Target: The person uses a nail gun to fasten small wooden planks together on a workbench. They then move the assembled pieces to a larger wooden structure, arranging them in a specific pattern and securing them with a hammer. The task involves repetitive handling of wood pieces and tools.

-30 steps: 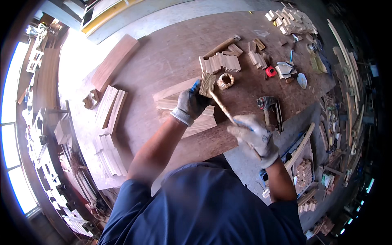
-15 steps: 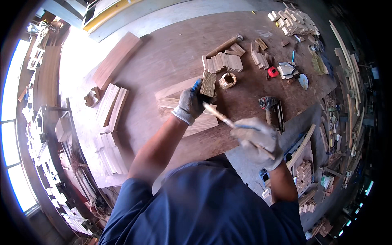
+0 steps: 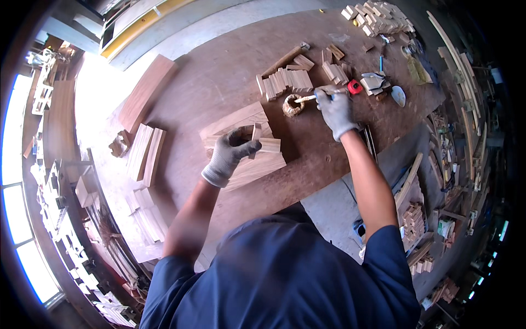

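One hand (image 3: 229, 156) holds wood (image 3: 256, 140), another (image 3: 335, 111) a brush (image 3: 307, 98).

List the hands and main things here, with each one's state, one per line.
Left hand: gloved, gripping the wood block
Wood block: held, a narrow edge showing
Right hand: gloved, gripping the brush
Brush: tip at the mouth of the pot
Pot: open-topped, on the table
Red tape measure: untouched on the table
Row of small blocks: lined up side by side
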The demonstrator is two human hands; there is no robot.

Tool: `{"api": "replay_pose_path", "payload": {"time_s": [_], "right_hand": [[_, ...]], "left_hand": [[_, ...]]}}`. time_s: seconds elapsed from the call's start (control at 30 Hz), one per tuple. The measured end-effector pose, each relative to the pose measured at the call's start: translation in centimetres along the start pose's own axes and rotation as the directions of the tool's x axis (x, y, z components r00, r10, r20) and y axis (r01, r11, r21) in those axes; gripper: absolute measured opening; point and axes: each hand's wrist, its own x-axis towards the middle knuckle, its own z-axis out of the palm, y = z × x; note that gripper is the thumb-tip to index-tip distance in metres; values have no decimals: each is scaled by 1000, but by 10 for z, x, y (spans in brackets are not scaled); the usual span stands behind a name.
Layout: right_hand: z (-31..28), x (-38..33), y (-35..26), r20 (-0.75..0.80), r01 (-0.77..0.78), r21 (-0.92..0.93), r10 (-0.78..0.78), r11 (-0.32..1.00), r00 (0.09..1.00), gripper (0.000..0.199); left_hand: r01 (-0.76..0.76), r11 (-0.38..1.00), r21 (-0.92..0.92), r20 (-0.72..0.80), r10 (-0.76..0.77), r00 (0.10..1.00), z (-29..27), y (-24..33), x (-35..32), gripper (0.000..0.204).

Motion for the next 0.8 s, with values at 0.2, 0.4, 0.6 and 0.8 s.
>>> {"api": "replay_pose_path", "payload": {"time_s": [0.2,0.4,0.6,0.8], "right_hand": [[33,-2,0,287,-472,109,427,875,858,23],[77,-103,-5,590,94,-375,159,922,792,60],[119,-131,25,478,173,-423,57,889,877,51],[95,-152,12,472,205,-483,56,852,880,45]], "left_hand": [[-324,771,549,107,319,942,-6,-5,-3,22],[-348,828,441,55,361,931,-17,-32,-9,25],[-341,725,598,66,380,923,12,-18,5,23],[-374,577,726,208,335,919,20,-5,-3,45]]}}
